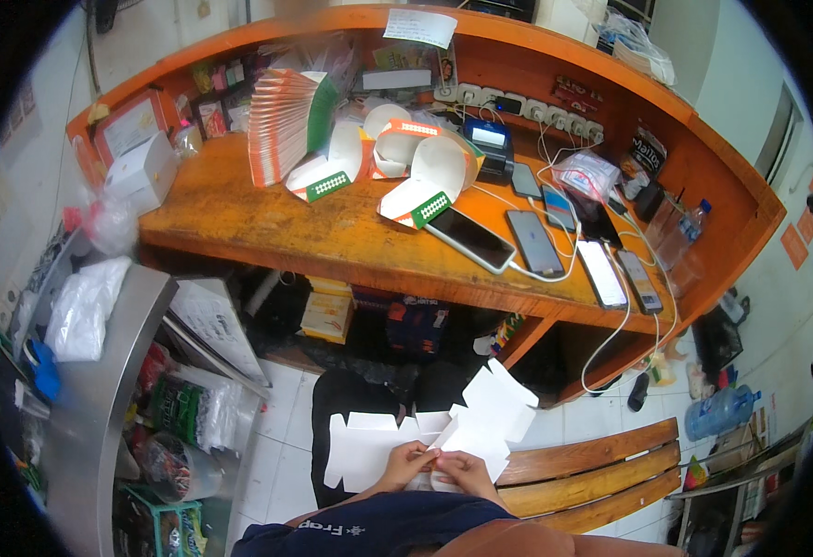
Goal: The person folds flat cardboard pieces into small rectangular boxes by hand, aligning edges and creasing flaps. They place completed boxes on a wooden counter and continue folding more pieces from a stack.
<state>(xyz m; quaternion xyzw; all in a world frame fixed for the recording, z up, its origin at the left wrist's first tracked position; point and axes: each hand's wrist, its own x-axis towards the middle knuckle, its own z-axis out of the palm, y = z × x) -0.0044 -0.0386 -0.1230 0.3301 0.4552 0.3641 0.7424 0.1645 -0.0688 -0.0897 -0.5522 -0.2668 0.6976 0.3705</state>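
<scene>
A white cardboard box blank (494,413) with cut flaps lies unfolded over my lap. My left hand (406,466) pinches its near middle edge, fingers bent. Right beside it, my right hand (465,472) grips the same card, and the fingertips of both hands meet near a fold. The card's left panel (360,457) rests across my dark trousers. What the thumbs press on is partly hidden. On the orange desk ahead stand several formed paper food boxes (439,167) with orange and green print, next to a fanned stack of flat cartons (281,130).
Several phones (534,243) with white charging cables lie on the desk's right half, near a power strip (518,107) and a small card terminal (490,148). A wooden slatted bench (592,469) is at my right. At left stands a metal counter (100,408) with bagged goods below.
</scene>
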